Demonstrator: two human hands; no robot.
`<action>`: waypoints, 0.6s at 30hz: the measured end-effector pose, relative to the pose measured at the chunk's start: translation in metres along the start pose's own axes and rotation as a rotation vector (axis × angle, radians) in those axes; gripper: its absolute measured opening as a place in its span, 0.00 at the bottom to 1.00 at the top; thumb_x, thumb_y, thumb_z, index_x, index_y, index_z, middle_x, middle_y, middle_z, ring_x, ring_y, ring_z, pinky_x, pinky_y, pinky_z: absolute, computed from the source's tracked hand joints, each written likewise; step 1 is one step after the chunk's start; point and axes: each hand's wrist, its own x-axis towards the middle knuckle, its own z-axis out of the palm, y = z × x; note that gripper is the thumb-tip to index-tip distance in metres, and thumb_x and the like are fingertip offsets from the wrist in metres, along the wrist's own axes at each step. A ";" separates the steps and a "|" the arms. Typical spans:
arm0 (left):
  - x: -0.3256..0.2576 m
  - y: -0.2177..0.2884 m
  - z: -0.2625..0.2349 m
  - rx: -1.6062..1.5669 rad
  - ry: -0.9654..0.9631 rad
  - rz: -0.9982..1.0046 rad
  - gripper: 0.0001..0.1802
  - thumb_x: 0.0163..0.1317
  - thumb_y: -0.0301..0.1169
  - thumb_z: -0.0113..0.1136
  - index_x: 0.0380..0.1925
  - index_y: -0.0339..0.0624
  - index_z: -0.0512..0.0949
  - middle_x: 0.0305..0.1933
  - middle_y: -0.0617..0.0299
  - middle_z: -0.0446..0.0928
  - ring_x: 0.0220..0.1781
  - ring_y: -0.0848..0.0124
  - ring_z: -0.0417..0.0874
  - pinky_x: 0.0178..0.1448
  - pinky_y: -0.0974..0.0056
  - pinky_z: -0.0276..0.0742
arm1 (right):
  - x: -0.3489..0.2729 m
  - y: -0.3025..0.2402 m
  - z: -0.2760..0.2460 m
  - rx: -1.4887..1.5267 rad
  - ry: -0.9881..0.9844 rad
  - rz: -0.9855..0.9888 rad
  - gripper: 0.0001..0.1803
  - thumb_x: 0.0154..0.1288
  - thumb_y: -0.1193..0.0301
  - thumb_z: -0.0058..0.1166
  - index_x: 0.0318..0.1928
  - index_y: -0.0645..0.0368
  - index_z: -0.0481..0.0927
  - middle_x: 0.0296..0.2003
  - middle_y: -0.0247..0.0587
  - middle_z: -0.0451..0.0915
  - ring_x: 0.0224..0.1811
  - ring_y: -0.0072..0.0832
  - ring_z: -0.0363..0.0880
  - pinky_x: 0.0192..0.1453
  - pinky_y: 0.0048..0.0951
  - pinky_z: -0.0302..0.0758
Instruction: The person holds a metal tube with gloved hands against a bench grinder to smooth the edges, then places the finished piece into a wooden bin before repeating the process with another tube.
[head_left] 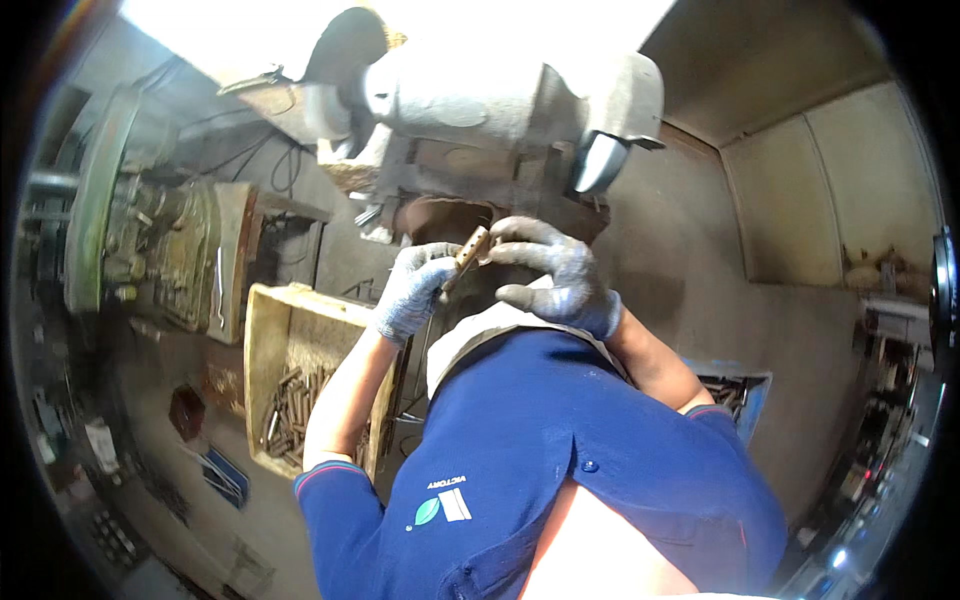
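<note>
The left hand (412, 287), in a grey-and-blue glove, has its fingers closed on a short brass-coloured metal piece (468, 252) with small holes along its side. The piece tilts up to the right, in front of the grinding machine's lower part, its lower portion partly covered by those fingers. The right hand (555, 270), in a matching dirty glove, has its thumb and fingers spread apart, the fingertips at the piece's upper end — whether they touch it, I cannot tell.

Beyond the hands stands the grey grinding machine (470, 95), with a round wheel at its left end and a guard (635, 95) at its right; strong light washes out its top. A pale crate (256, 365) of metal pieces (293, 405) sits to the left, partly hidden by the left forearm. On the right, a blue-edged tray (757, 405) holds more parts — the right forearm and sleeve block much of it. Farther left is a machine with a green edge (88, 215), dark cables (287, 165) near it. The blue shirt (500, 420) covers the lower middle.
</note>
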 end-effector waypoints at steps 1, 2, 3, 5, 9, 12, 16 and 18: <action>0.007 -0.002 0.006 0.012 -0.042 0.011 0.25 0.54 0.45 0.55 0.39 0.30 0.77 0.24 0.64 0.76 0.22 0.80 0.72 0.25 0.76 0.65 | -0.006 0.002 -0.002 -0.020 0.030 0.026 0.20 0.47 0.69 0.67 0.42 0.64 0.80 0.47 0.48 0.74 0.50 0.38 0.75 0.54 0.34 0.73; 0.015 -0.007 0.012 0.024 -0.082 0.024 0.25 0.54 0.45 0.55 0.38 0.31 0.78 0.23 0.66 0.75 0.21 0.81 0.71 0.25 0.76 0.64 | -0.013 0.004 -0.004 -0.038 0.057 0.052 0.21 0.47 0.68 0.67 0.42 0.65 0.80 0.46 0.47 0.74 0.49 0.38 0.75 0.53 0.34 0.72; 0.021 -0.008 0.019 0.033 -0.117 0.034 0.25 0.54 0.45 0.55 0.37 0.31 0.78 0.22 0.67 0.74 0.20 0.81 0.70 0.24 0.76 0.63 | -0.019 0.005 -0.006 -0.043 0.093 0.069 0.20 0.48 0.69 0.67 0.42 0.64 0.81 0.45 0.46 0.74 0.49 0.37 0.75 0.53 0.34 0.73; 0.028 -0.001 0.023 -0.013 -0.262 -0.066 0.20 0.54 0.42 0.56 0.34 0.32 0.79 0.23 0.68 0.74 0.22 0.80 0.71 0.25 0.73 0.66 | -0.032 0.006 -0.012 -0.051 0.162 0.100 0.17 0.49 0.69 0.66 0.41 0.62 0.81 0.42 0.43 0.74 0.48 0.36 0.75 0.53 0.33 0.73; 0.037 0.005 0.046 -0.060 -0.317 -0.077 0.18 0.54 0.40 0.58 0.32 0.33 0.80 0.21 0.67 0.73 0.21 0.80 0.71 0.25 0.76 0.65 | -0.056 0.016 -0.013 0.103 0.243 0.173 0.17 0.51 0.67 0.66 0.39 0.64 0.82 0.43 0.41 0.73 0.47 0.32 0.74 0.53 0.31 0.70; 0.052 0.004 0.049 0.025 -0.337 -0.100 0.18 0.57 0.40 0.57 0.34 0.33 0.79 0.20 0.66 0.74 0.20 0.80 0.71 0.25 0.75 0.66 | -0.061 0.020 -0.017 0.046 0.327 0.194 0.16 0.51 0.67 0.66 0.38 0.64 0.82 0.42 0.41 0.73 0.47 0.31 0.74 0.52 0.30 0.70; 0.069 0.010 0.059 0.232 -0.176 -0.018 0.18 0.61 0.41 0.58 0.37 0.33 0.79 0.23 0.68 0.75 0.23 0.81 0.71 0.28 0.76 0.65 | -0.082 0.039 -0.020 0.022 0.520 0.221 0.19 0.53 0.60 0.65 0.37 0.64 0.83 0.43 0.42 0.74 0.48 0.32 0.73 0.54 0.31 0.69; 0.075 -0.002 0.056 0.106 -0.118 -0.006 0.16 0.61 0.36 0.60 0.39 0.32 0.79 0.28 0.67 0.78 0.28 0.82 0.74 0.34 0.76 0.70 | -0.089 0.044 -0.023 0.053 0.588 0.242 0.16 0.53 0.64 0.65 0.38 0.64 0.83 0.44 0.41 0.74 0.49 0.30 0.72 0.53 0.29 0.69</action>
